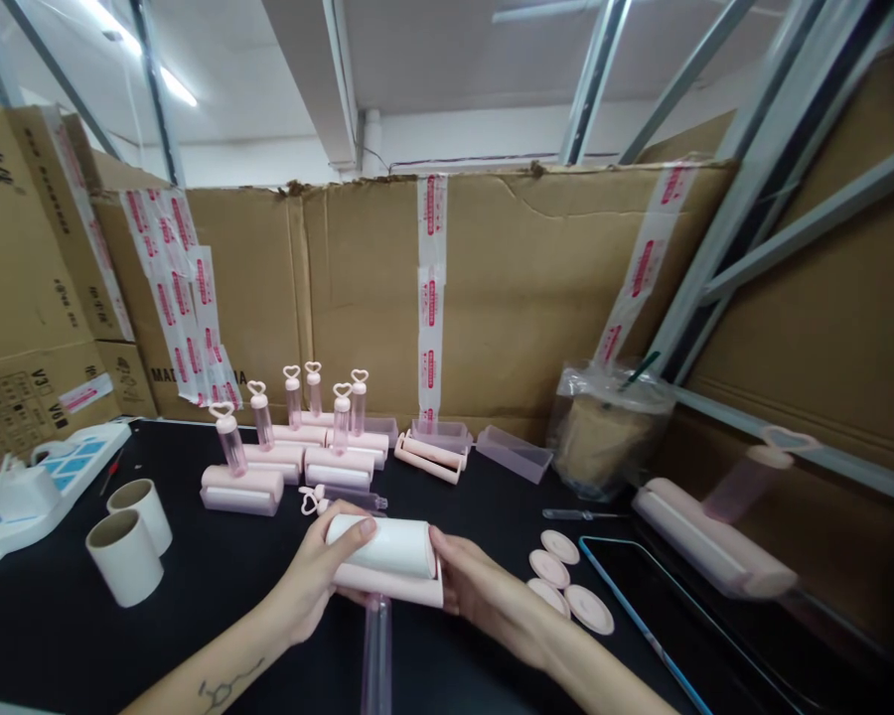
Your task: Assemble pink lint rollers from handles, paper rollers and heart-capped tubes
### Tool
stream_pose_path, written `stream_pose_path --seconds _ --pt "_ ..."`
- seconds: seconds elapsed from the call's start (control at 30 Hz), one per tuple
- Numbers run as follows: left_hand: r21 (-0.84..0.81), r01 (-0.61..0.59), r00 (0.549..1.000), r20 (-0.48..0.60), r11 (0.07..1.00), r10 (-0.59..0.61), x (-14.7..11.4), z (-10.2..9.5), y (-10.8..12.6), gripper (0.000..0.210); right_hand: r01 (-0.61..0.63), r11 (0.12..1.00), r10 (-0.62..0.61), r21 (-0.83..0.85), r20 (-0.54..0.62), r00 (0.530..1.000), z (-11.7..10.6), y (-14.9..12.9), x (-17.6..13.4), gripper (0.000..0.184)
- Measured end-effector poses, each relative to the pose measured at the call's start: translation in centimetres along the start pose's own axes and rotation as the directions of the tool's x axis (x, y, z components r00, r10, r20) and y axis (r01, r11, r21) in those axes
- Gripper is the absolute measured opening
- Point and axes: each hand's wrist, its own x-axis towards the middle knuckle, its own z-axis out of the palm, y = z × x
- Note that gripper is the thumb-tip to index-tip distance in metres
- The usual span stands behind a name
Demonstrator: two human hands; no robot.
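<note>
Both forearms slant in from the near edge, the left one marked with a tattoo, and converge over the black desk (230, 566). Between them a clear handle (376, 655) points back toward the person from beneath a pink holder (391, 583). A white roll (387, 546) lies sideways along this holder, held above the desk. The left hand (320, 576) clasps its left end, thumb laid across the top and fingers curled underneath. The right hand (481, 586) reaches in from the other side, its grip pressed to the right end of roll and holder; its lower fingers are partly hidden.

Right of the hands lie four pink discs (590, 609) and a blue-edged device (685, 616); two white tubes (124, 558) stand at left. Just behind the hands lies a heart-topped handle (343, 497). Farther back, assembled rollers (242, 490) rest with handles upright, before a taped cardboard wall (365, 288).
</note>
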Motion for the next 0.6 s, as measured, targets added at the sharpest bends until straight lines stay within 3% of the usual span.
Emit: stream_pose_path --seconds 0.1,0.27,0.6 --pt "-0.012 0.008 1.000 0.030 1.000 -0.008 -0.1 0.0 0.1 0.037 -0.128 0.981 0.125 0.147 0.033 0.992 0.3 0.2 0.0 0.041" --pt "-0.040 0.061 0.992 0.111 0.997 -0.056 -0.2 0.0 0.3 0.034 -0.184 0.958 0.168 0.218 0.089 0.982 -0.4 0.4 0.6 0.035" --pt "-0.070 0.124 0.982 0.154 0.990 -0.112 -0.1 -0.1 0.3 0.035 -0.159 0.951 0.143 0.264 0.081 0.986 -0.5 0.6 1.0 0.032"
